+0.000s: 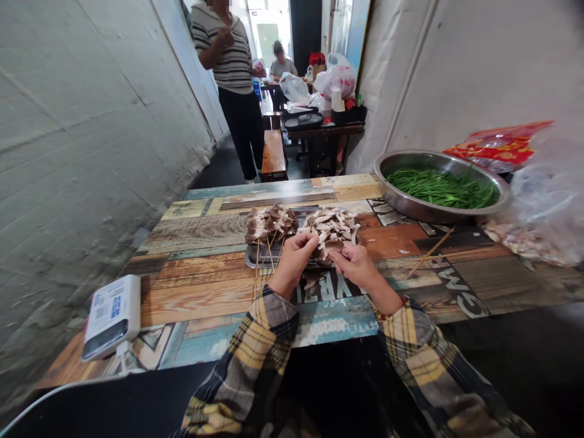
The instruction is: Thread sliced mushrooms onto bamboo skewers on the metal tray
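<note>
While the left hand (292, 261) and the right hand (354, 265) were together over the tabletop (196, 298), what did you make of the grip?

Clamped, both of them, on a mushroom bunch (331, 228), with the fingers pinching in from either side at its near edge. That pressure seemed to hold the soft, loose pieces together.

Which way did it lie?

Its long axis ran roughly crosswise, left to right, near the middle of the tabletop. It sat just above a metal tray (250, 258). Whether a stick ran through it, I couldn't tell; the fingers hid that.

And just beside it?

A mushroom stack (270, 222) sat on the tray, immediately left of the hands. Wooden skewers (262, 267) fanned out beneath it, their tips pointing down toward the person and past the tray's near edge. That placing appeared to keep the stack within easy reach.

Anything farther out?

Loose sticks (431, 249) lay slanted to the right of the hands. Beyond them, a steel bowl (410, 207) of green stalks (440, 188) was set back at the far right, apparently out of the hands' way. A white QR-code box (112, 316) stood at the left, by the wall.
</note>
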### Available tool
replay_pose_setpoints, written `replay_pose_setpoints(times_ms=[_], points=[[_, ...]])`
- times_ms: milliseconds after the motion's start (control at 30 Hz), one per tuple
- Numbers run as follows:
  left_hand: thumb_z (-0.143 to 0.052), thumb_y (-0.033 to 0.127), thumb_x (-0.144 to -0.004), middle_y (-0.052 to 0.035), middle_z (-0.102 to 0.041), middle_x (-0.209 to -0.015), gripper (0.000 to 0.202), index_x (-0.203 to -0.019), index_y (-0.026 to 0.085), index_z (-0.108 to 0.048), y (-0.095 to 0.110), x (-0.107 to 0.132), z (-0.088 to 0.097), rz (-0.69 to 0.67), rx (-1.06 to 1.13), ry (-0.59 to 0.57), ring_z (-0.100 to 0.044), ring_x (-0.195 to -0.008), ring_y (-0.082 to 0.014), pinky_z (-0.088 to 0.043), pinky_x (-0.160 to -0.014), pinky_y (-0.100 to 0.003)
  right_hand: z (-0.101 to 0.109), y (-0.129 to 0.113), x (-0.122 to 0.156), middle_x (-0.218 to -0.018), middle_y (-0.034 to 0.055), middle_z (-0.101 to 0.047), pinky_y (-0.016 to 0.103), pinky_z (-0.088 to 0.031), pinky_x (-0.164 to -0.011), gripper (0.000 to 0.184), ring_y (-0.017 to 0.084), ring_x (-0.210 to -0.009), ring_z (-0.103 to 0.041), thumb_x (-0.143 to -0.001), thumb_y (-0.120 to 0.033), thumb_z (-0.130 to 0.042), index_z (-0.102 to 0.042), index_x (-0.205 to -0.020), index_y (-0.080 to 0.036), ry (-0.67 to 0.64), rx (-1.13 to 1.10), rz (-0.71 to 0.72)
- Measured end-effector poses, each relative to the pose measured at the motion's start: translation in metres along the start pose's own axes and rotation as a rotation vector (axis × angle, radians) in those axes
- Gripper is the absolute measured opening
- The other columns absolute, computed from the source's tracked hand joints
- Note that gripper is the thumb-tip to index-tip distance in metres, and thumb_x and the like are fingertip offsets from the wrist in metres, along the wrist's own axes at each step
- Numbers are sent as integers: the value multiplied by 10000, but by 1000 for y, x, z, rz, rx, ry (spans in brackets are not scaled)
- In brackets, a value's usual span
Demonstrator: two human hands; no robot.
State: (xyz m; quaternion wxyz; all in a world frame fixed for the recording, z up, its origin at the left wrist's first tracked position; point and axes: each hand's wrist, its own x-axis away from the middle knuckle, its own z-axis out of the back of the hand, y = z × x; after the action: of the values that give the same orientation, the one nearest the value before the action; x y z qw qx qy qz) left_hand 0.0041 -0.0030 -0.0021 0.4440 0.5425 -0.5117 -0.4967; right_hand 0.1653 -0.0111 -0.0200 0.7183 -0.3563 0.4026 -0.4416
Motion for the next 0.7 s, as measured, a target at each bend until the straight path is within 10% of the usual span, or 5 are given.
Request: replay_pose_setpoints(times_ms=[167,500,700], points=[[-677,377,-722,-10,-619,-722,243,-830,161,-705,5,3,3,-43,-47,79,-504,-639,-120,-392,-627,-226,2,1,-3,-448,-38,-480,210,-311,-396,363,85,-385,-410,-837,-462,-527,-511,-597,-190,88,-169,-61],[-655,276,-731,-26,-588,-615,157,-599,200,-619,16,45,28,-142,-893,-62,-473,-576,-150,-276,-588,-269,6,12,-4,-443,-50,-465,207,-257,-367,419,66,-356,-360,-793,-550,-570,-524,-617,-173,235,-408,-71],[-672,304,-717,-20,-559,-598,184,-594,197,-587,5,62,23,-109,-1034,-52,-459,-553,-147,-239,-565,-269,5,13,-4,-441,-42,-465,207,-280,-385,449,69,-368,-371,-797,-555,-551,-485,-555,-183,220,-425,-33]])
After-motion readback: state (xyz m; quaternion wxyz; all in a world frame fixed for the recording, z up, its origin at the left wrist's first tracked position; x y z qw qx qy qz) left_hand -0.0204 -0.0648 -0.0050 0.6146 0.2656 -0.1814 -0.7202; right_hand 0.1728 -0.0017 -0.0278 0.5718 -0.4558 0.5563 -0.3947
